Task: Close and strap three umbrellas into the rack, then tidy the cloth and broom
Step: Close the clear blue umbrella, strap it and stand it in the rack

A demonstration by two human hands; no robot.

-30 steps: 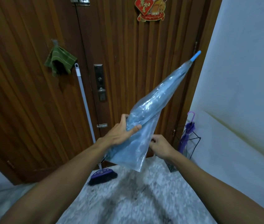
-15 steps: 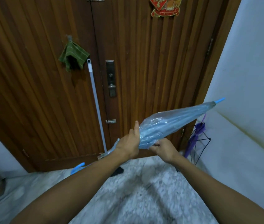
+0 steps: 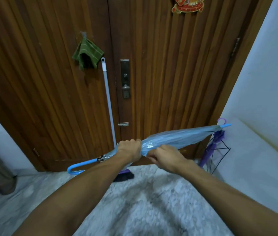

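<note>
Change: the translucent pale-blue plastic umbrella (image 3: 177, 137), tip-up a second ago, now lies nearly level across the doorway; in my judgement the canopy is gathered for strapping.
Handle: its glossy blue crook handle (image 3: 77, 167) hangs low on the left.
Cloth: a green striped cloth (image 3: 87, 55), soft and crumpled, hangs on the ribbed brown wooden door (image 3: 160, 65).
Broom: the grey-handled broom (image 3: 108, 103) leans on the door, its purple head on the speckled stone floor.
Left hand: left hand (image 3: 129, 149) clenched round the bunched, crinkly canopy.
Right hand: right hand (image 3: 164, 156) pinches the canopy's loose edge; whether it holds a strap, I cannot tell.
Rack: the thin black wire rack (image 3: 220, 155) already holds a furled purple fabric umbrella (image 3: 211, 147).
</note>
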